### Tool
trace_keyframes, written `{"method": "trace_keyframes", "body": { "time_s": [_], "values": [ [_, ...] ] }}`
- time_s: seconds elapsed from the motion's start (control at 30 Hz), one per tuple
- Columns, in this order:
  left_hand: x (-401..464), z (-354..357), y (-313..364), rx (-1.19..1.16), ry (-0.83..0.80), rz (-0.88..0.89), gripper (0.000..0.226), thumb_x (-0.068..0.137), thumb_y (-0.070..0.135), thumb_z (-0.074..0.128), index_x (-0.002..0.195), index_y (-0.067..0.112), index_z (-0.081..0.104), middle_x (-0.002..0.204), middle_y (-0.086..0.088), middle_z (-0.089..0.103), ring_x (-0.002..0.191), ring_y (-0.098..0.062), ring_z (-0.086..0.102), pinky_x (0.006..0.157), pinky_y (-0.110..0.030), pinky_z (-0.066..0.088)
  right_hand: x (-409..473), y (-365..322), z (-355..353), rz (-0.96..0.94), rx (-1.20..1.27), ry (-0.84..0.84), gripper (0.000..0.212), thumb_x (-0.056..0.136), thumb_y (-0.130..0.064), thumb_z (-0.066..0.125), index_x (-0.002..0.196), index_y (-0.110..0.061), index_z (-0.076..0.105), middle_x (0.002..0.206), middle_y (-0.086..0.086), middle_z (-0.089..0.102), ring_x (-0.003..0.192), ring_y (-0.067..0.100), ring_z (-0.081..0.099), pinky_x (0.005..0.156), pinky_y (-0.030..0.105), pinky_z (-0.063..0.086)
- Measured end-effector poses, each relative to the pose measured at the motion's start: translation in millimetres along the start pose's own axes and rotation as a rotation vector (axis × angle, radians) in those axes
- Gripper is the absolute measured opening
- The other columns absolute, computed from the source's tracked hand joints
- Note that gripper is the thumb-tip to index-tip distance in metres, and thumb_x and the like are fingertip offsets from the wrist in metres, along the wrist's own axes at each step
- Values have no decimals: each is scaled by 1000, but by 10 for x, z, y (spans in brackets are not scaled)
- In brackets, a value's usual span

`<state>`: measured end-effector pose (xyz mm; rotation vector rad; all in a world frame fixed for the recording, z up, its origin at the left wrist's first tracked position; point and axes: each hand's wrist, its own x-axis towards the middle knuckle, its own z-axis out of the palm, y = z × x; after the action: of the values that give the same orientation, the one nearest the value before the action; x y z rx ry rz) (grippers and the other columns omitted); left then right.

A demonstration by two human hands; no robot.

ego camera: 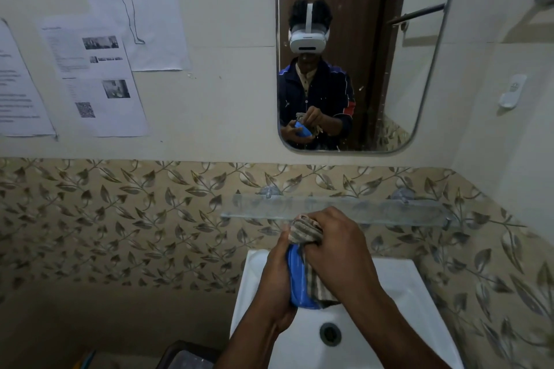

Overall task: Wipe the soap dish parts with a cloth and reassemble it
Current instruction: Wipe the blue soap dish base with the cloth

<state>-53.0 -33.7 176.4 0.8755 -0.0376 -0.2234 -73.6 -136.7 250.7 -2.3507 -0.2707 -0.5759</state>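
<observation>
left hand (277, 275) holds blue soap dish (296, 281), right hand (335, 249) presses cloth (302, 231).

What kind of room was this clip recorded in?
Most likely a small bathroom or washroom. A white sink with a drain sits below a wall mirror, with a glass shelf between them and leaf-patterned tiles behind. Printed sheets taped to the wall suggest a shared or institutional one.

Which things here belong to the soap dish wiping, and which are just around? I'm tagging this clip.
In use: blue soap dish part, striped cloth, left hand, right hand.
Just around: sink, glass shelf, mirror, wall papers.
</observation>
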Motion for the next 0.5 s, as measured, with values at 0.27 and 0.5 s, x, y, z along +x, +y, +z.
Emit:
{"method": "trace_keyframes", "body": {
  "time_s": [0.27, 0.5],
  "values": [
    [-88, 87, 100, -76, 21, -11, 42, 101, 38, 34, 127, 19, 61, 111, -13, 75, 105, -33, 69, 93, -47, 53, -85, -87, -26, 18, 29, -11, 27, 72, -11, 72, 93, -26, 74, 82, -11, 68, 73, 2, 61, 68, 6, 42],
    [-75, 41, 101, -40, -3, 16, 40, 93, 42, 43, 119, 21, 65, 109, -10, 77, 97, -27, 75, 73, -37, 63, -30, -119, -60, 76, 38, 28, 8, 77, -21, 72, 84, -25, 74, 72, -9, 70, 64, 1, 63, 63, 16, 53]
  ]
}}
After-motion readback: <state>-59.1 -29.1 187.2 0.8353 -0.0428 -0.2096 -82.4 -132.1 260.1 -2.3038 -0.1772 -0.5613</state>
